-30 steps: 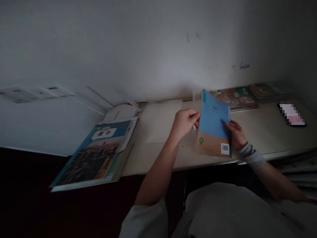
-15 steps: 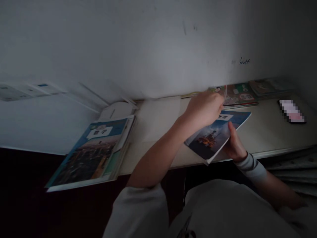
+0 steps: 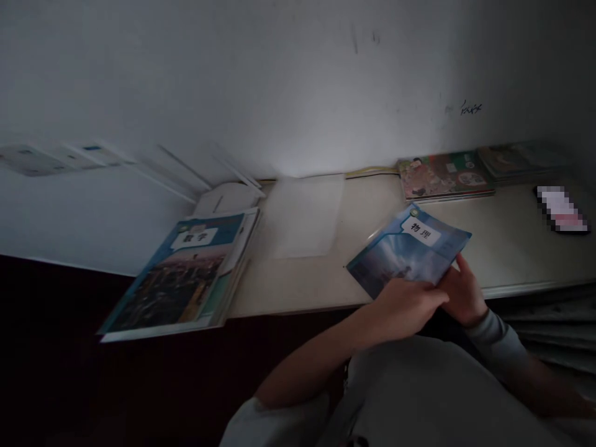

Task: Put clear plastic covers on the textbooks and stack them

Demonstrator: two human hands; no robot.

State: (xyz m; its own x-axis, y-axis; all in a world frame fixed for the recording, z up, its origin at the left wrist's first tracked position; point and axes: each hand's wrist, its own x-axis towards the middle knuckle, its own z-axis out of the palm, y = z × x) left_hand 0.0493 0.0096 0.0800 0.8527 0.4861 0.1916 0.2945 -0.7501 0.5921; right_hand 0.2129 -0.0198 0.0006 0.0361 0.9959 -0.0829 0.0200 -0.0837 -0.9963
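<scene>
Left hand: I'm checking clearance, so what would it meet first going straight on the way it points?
Most likely the right hand: the left hand points toward it along the near edge of the physics textbook, though depth between them is unclear.

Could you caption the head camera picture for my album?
A blue physics book in the right hand, left hand at its near edge, between stacked books and a phone.

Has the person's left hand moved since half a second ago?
Yes: the left hand has moved down the picture, away from the stack of red-and-green picture-covered books beside the pale wall.
</scene>
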